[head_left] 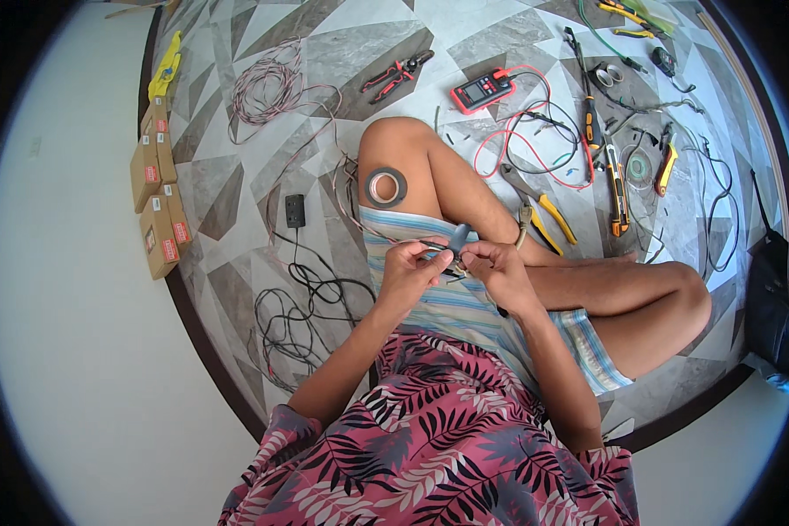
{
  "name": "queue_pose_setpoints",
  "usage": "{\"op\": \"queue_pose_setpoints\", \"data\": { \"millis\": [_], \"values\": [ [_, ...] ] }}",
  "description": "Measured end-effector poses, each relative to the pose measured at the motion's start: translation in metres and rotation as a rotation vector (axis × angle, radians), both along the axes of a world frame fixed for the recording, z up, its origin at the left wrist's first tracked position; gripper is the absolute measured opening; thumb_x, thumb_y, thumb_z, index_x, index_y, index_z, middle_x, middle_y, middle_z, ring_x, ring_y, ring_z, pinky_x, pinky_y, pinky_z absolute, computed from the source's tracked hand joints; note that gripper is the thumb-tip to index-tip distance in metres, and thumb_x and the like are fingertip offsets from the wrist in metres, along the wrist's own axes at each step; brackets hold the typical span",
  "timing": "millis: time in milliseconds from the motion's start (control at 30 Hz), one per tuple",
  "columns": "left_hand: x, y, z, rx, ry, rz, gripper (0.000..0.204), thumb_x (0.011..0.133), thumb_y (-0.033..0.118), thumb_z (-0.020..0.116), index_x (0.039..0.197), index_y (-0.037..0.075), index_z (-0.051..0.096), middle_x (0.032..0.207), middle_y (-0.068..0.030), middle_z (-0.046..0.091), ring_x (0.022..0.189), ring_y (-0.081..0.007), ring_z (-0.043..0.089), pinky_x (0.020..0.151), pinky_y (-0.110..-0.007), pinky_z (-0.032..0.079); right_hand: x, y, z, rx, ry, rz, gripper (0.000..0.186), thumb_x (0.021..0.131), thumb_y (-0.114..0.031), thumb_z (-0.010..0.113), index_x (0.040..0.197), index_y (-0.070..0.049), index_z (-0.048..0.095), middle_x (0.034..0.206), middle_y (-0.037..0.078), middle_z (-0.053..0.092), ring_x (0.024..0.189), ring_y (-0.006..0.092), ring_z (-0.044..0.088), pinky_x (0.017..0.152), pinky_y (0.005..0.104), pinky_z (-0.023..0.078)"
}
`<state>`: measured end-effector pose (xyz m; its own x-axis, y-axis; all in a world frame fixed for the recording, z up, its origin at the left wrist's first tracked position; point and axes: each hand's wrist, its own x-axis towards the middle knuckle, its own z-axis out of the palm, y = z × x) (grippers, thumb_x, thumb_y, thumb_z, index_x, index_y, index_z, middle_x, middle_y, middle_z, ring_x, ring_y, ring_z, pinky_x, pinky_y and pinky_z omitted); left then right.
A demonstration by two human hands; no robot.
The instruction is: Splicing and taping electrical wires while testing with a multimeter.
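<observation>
My left hand [412,276] pinches a thin dark cable [431,246] above my lap, thumb and fingers pressed together. Close by on the right, my right hand [497,272] has its fingertips closed at the cable's wire ends, too small to make out clearly. A dark blue-grey rounded piece [460,234] sticks up between the two hands; its kind cannot be told. On my left knee lies a roll of black tape [373,195]. Just beyond my right hand, a beige cable [524,223] and yellow-handled pliers [543,215] rest by my shin.
Left on the tiled floor are coiled reddish wire [263,88], a black socket block [295,210] and tangled black cord [294,320]. Ahead lie red-black pliers [397,75] and a red multimeter [484,90]. A utility knife [617,188] is right. Cardboard boxes [160,232] line the wall.
</observation>
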<state>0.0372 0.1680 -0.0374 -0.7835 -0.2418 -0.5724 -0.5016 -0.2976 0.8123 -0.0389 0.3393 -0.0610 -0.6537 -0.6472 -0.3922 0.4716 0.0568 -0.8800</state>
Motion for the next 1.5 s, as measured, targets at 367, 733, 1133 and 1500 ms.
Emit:
{"op": "queue_pose_setpoints", "data": {
  "millis": [367, 733, 1133, 1500],
  "values": [
    [-0.002, 0.019, 0.008, -0.112, 0.033, 0.107, 0.023, 0.087, 0.012, 0.079, 0.104, 0.000, 0.070, 0.077, 0.0021, 0.064, 0.059, -0.0027, 0.050, 0.050, -0.018, 0.037, -0.001, -0.002, 0.000, 0.100, 0.018, 0.041, 0.015, 0.091, -0.008, 0.068, 0.098, 0.004, 0.074, 0.088, 0.007, 0.073, 0.081, 0.0099, 0.060, 0.075, 0.0285, 0.048],
    [-0.001, 0.015, 0.018, -0.017, 0.091, 0.103, 0.045, 0.094, 0.007, 0.067, 0.136, -0.002, 0.056, 0.127, -0.0093, 0.062, 0.078, -0.0059, 0.062, 0.059, -0.018, 0.048, -0.001, 0.005, -0.007, 0.158, 0.029, 0.078, 0.019, 0.090, -0.010, 0.070, 0.100, 0.005, 0.073, 0.084, 0.006, 0.072, 0.076, 0.0104, 0.059, 0.069, 0.0307, 0.047],
    [-0.009, 0.001, -0.003, -0.430, 0.418, -0.371, 0.051, 0.082, -0.015, 0.058, 0.130, 0.003, 0.065, 0.159, -0.0131, 0.036, 0.103, -0.0127, 0.064, 0.069, -0.024, 0.052, -0.012, 0.017, 0.001, -0.004, -0.147, 0.136, 0.010, 0.089, -0.004, 0.072, 0.094, 0.005, 0.072, 0.083, 0.001, 0.067, 0.074, 0.0077, 0.056, 0.066, 0.0259, 0.045],
    [-0.014, 0.007, 0.008, -0.641, 0.500, -0.294, 0.022, 0.076, -0.015, 0.066, 0.095, -0.004, 0.072, 0.125, -0.0175, 0.065, 0.094, -0.0208, 0.072, 0.066, -0.025, 0.057, -0.012, 0.014, 0.005, -0.053, -0.151, 0.109, 0.017, 0.093, -0.014, 0.073, 0.098, 0.002, 0.073, 0.081, -0.001, 0.065, 0.073, 0.0065, 0.053, 0.064, 0.0250, 0.042]
  ]
}}
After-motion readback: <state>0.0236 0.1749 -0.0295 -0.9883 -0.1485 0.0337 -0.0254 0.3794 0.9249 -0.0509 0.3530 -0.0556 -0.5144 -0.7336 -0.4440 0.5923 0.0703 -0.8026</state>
